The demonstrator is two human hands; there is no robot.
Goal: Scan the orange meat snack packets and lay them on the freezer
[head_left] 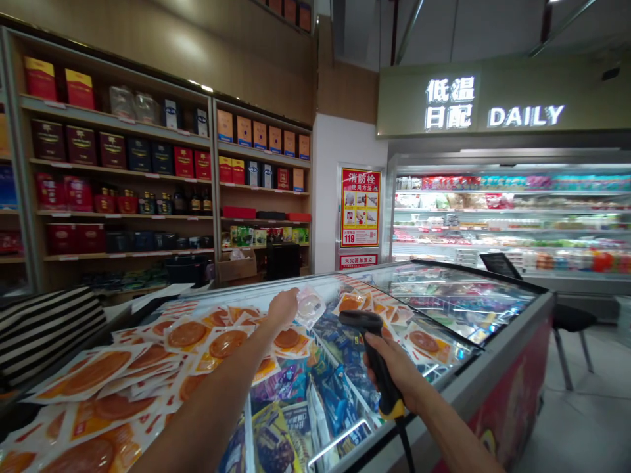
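Note:
My left hand [284,306] reaches far over the chest freezer, its fingers closed on the edge of a pale, see-through packet [311,307] with a round shape in it. My right hand [389,368] is wrapped round the handle of a black and yellow barcode scanner [377,361]. The scanner's head points left, toward the packet, and its cable hangs down. Many flat packets with orange-brown round discs [229,343] lie in overlapping heaps on the freezer's glass top, left of and below my left arm. More such packets [424,343] lie to the right of the scanner.
Bagged goods [276,437] show inside the chest freezer [497,361]. A striped cloth item [49,328] is at the left. Shelves [123,171] of boxes and bottles line the wall. A black chair [572,322] stands at the right, before a lit refrigerated display [507,220].

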